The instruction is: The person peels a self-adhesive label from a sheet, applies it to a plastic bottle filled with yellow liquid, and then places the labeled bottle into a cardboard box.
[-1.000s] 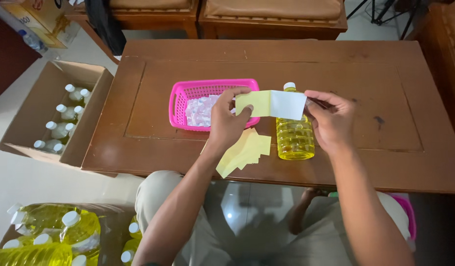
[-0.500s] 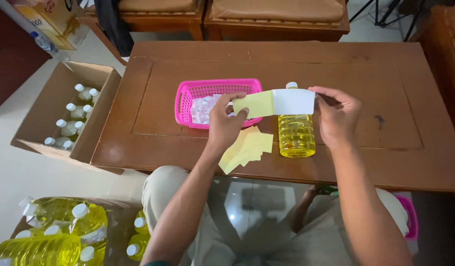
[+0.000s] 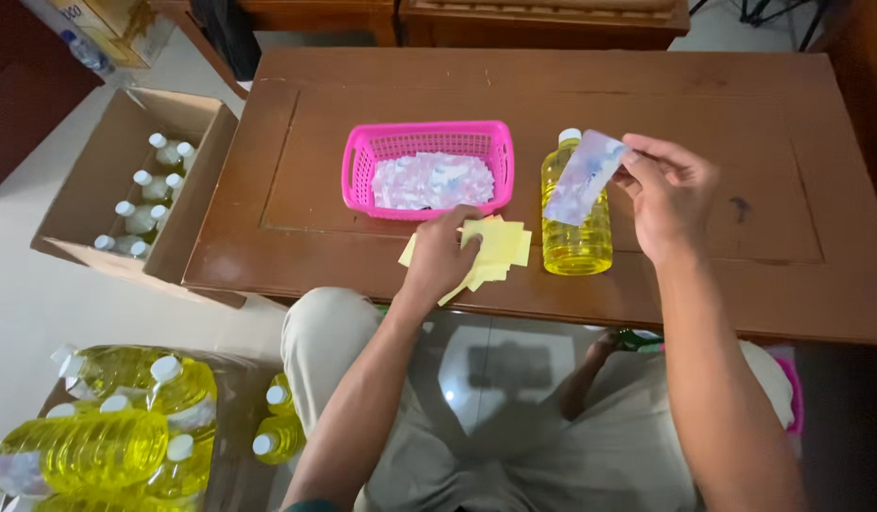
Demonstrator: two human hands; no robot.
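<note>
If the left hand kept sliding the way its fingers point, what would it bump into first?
Probably the pink basket. The left hand rests on the yellow paper slips, fingers pointing up the table toward the basket's near wall, though exact direction is hard to judge.

So the yellow backing sheet (image 3: 500, 242) isn't stretched between the hands anymore. The left hand (image 3: 440, 258) dropped down and is now pressing it onto the pile of yellow sheets (image 3: 486, 256) on the table (image 3: 362, 256). The right hand (image 3: 668, 194) ended up with just the label (image 3: 582, 177), peeled off I think, held tilted in front of the oil bottle (image 3: 576, 228).
</note>
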